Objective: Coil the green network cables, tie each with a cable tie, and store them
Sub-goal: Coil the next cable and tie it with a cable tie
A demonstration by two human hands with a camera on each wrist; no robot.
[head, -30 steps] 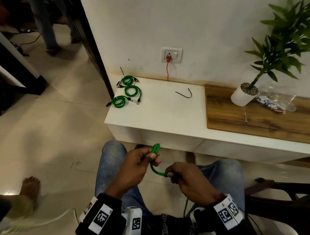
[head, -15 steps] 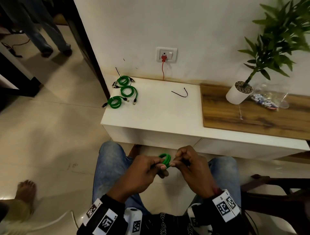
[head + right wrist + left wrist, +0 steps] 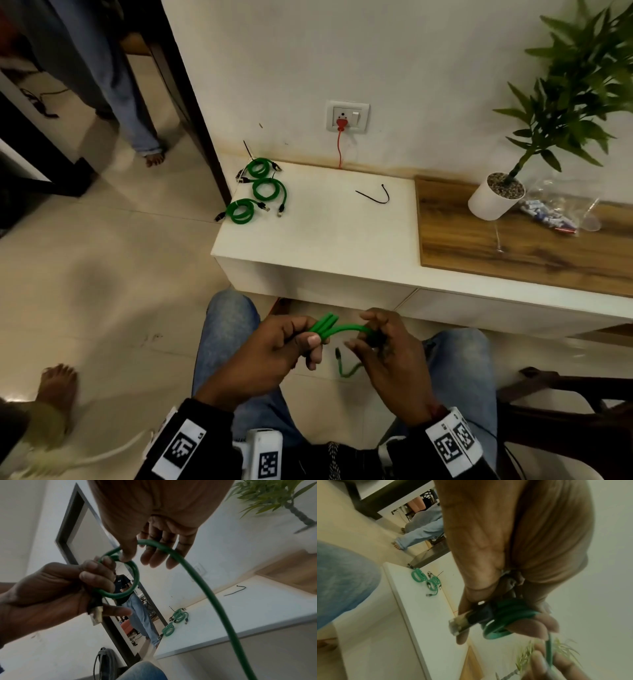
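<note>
Over my lap, my left hand grips a small coil of green network cable, and one clear plug sticks out below its fingers. My right hand pinches the free strand just right of the coil, thumb against the loop. The cable's other plug hangs between my hands. Three coiled green cables lie at the far left corner of the white cabinet. A black cable tie lies loose near the cabinet's back edge.
A potted plant and a plastic bag sit on the wooden top to the right. A red plug is in the wall socket. Another person's legs stand by the doorway at the far left, and a bare foot is on the floor.
My hands met at the coil half a second ago. They have now drawn apart, the right hand pulling a strand out to the right, with the loose plug end hanging below.
</note>
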